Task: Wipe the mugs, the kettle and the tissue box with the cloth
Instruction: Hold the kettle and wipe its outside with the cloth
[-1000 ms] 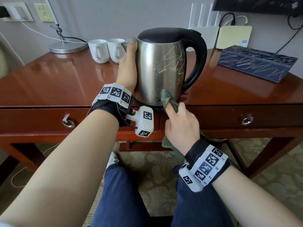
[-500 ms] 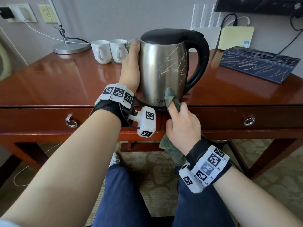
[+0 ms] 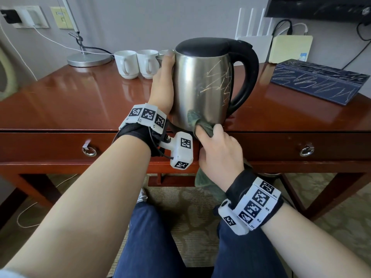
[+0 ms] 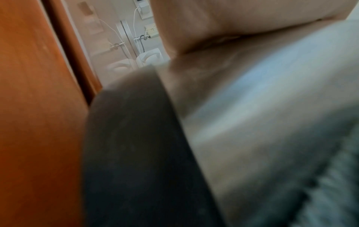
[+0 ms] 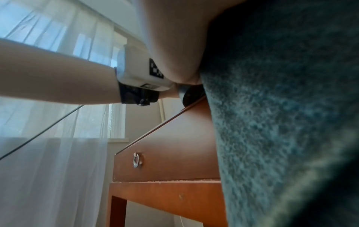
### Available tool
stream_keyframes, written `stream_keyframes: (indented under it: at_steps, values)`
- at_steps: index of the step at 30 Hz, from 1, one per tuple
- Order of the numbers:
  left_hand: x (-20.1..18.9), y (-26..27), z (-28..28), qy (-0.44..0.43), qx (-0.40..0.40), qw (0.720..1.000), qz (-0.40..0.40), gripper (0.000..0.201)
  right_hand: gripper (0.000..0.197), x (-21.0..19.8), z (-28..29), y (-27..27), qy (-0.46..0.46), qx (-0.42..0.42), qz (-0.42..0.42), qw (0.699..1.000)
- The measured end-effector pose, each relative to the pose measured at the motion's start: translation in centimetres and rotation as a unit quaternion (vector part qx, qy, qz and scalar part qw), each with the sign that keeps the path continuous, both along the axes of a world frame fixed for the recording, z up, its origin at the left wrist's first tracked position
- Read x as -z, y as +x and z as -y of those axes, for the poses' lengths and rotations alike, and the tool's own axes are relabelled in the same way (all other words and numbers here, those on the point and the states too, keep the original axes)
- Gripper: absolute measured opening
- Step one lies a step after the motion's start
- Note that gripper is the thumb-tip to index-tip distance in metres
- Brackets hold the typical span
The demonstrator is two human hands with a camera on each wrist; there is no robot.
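A steel kettle point(image 3: 200, 85) with a black lid and handle stands at the desk's front edge, scribbled with pale marks on its right side. My left hand point(image 3: 163, 85) wraps around its left side, steadying it. My right hand point(image 3: 217, 151) grips a dark green cloth point(image 3: 197, 121) and presses it against the kettle's lower front. The cloth point(image 5: 281, 107) fills the right wrist view. White mugs point(image 3: 136, 64) stand behind the kettle at the back left. A dark blue tissue box point(image 3: 319, 81) with scribbles lies at the back right.
The red-brown wooden desk point(image 3: 70, 101) has two drawers with ring pulls point(image 3: 89, 151). A lamp base point(image 3: 89, 60) and cables sit at the back left, a white router point(image 3: 255, 40) and a yellowish box point(image 3: 291, 49) against the wall. My knees are under the desk.
My right hand has carried the cloth up from the kettle's base onto its lower front wall. The left hand keeps its hold on the kettle.
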State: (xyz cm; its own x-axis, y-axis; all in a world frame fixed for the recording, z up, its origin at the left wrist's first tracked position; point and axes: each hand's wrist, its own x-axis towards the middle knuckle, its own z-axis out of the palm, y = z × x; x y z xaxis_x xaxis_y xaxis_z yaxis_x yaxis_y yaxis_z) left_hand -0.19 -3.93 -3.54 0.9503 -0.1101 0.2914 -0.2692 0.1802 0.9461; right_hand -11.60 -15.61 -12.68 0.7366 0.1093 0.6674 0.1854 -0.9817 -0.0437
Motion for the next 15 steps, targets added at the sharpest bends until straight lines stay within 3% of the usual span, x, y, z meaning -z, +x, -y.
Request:
stream_keyframes:
  at_steps: [4,8,15]
  values:
    - [0.0,0.0,-0.1,0.008,0.016,1.0,0.013,0.061,0.057,-2.6,0.0,0.3,-0.044,0.023,0.035,0.998]
    - [0.0,0.1,-0.1,0.001,0.023,1.0,0.003,0.07,0.06,-4.8,0.6,0.6,-0.024,0.031,0.051,0.998]
    - [0.0,0.0,-0.1,0.004,0.005,1.0,0.012,0.061,0.059,-2.0,0.4,-0.1,-0.019,0.041,-0.012,0.999]
